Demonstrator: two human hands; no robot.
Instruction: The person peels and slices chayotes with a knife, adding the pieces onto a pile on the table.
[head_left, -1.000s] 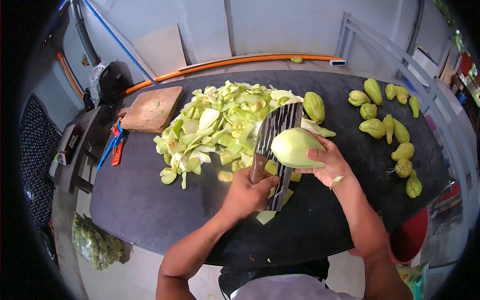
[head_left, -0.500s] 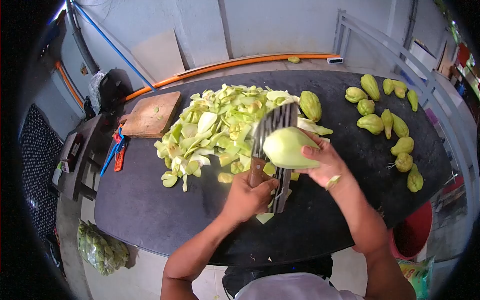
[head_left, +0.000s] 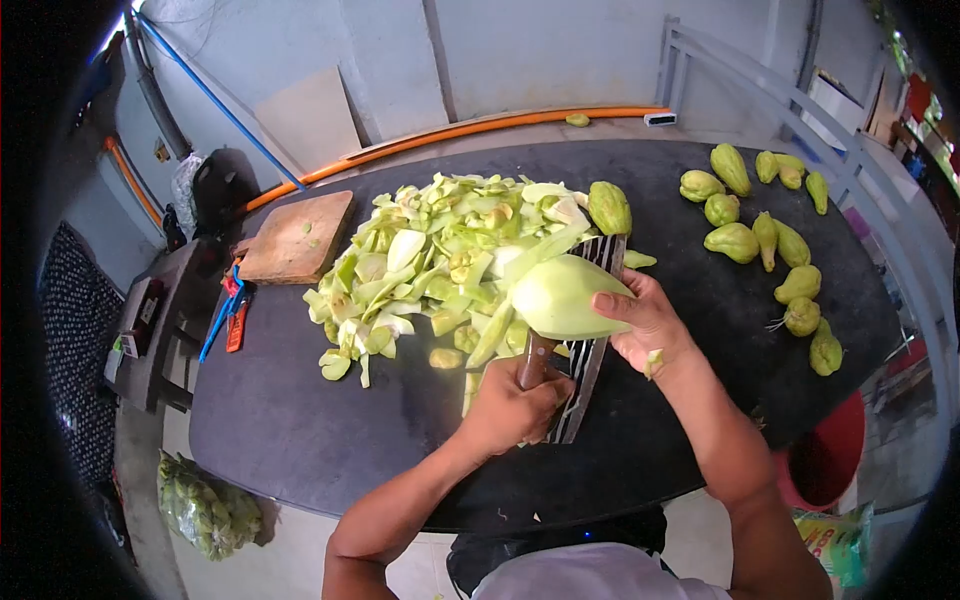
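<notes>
My left hand (head_left: 515,405) is closed around the wooden handle of a broad knife (head_left: 583,395); its wide blade shows dark and light stripes. In my right hand (head_left: 645,325) is a peeled, pale green chayote (head_left: 565,298), gripped at its narrow end. The blade passes behind and under the chayote, so the contact point is hidden. A long strip of peel (head_left: 492,335) hangs at the chayote's left side. Just beyond is a large heap of chayote peelings (head_left: 430,250). A small scrap of peel clings to my right wrist.
Several whole chayotes (head_left: 732,242) lie along the dark table's (head_left: 290,400) right side, and one chayote (head_left: 609,208) touches the heap. A wooden board (head_left: 297,238) and an orange-handled tool (head_left: 236,327) lie at left. A red bucket (head_left: 825,455) stands below right; a bagged bundle (head_left: 205,505) sits on the floor.
The knife has swung to the right, with its blade now behind the chayote. A strip of peel now hangs at the chayote's left. My left hand has shifted slightly right and down.
</notes>
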